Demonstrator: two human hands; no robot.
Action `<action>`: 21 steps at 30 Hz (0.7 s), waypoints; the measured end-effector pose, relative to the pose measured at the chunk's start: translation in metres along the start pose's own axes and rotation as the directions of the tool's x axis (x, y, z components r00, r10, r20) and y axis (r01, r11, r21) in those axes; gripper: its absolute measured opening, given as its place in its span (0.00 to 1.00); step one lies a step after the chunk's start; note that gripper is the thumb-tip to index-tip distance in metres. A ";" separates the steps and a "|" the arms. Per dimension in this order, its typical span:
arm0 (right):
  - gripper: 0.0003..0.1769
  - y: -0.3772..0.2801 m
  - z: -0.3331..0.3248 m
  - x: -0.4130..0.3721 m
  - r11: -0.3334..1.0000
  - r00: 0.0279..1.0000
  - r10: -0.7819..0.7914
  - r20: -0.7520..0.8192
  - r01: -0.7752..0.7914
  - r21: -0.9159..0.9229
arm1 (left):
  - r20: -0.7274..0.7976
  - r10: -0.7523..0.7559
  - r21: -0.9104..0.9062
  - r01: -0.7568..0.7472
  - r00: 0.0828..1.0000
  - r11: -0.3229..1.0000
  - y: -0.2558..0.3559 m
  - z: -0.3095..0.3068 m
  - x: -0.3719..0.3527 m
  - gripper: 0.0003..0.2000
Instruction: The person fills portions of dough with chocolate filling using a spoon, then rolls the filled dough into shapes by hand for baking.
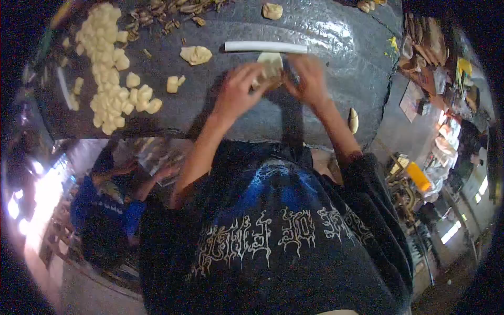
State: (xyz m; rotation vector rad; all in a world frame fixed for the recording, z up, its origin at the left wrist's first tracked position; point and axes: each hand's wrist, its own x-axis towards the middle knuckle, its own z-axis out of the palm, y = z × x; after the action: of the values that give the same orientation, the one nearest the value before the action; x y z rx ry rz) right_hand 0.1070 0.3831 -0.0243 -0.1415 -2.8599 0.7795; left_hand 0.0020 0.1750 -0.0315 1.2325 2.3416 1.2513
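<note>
A small flattened piece of pale dough [270, 62] lies between my hands on the dark table. My left hand [239, 90] is closed on its lower left side, fingers bent around the edge. Close on the right is my right hand [307, 79], smeared by motion, so its grip on the dough cannot be made out. Just beyond both hands a white rod [265, 47], like a thin rolling pin, rests crosswise. A yellowish lump of dough [196, 55] sits to the left of my left hand.
Many dough balls [107, 73] are heaped along the left of the dark-covered table [315, 123]. Brownish shaped pieces [178, 9] lie at the far edge, a slim piece [354, 121] near the right front. Another person in blue [107, 210] is at lower left.
</note>
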 end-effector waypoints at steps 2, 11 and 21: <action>0.26 -0.001 0.012 -0.024 0.982 0.985 -0.170 0.016 0.168 0.091 | 0.020 0.028 0.048 -0.029 0.999 0.998 -0.003 0.010 -0.017 0.19; 0.27 -0.007 0.025 -0.036 0.985 0.972 -0.090 -0.218 0.055 -0.161 | -0.126 -0.062 0.052 0.069 0.990 0.996 0.000 0.017 -0.007 0.16; 0.38 -0.049 0.074 -0.060 0.992 0.992 0.122 -0.022 -0.123 -0.038 | 0.242 -0.052 0.203 0.002 0.969 0.979 0.017 0.046 -0.050 0.31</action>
State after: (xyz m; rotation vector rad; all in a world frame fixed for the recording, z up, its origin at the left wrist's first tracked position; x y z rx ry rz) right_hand 0.1494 0.2963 -0.0702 -0.3310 -2.8709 0.7396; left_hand 0.0671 0.1693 -0.0558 1.3255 2.3342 0.8121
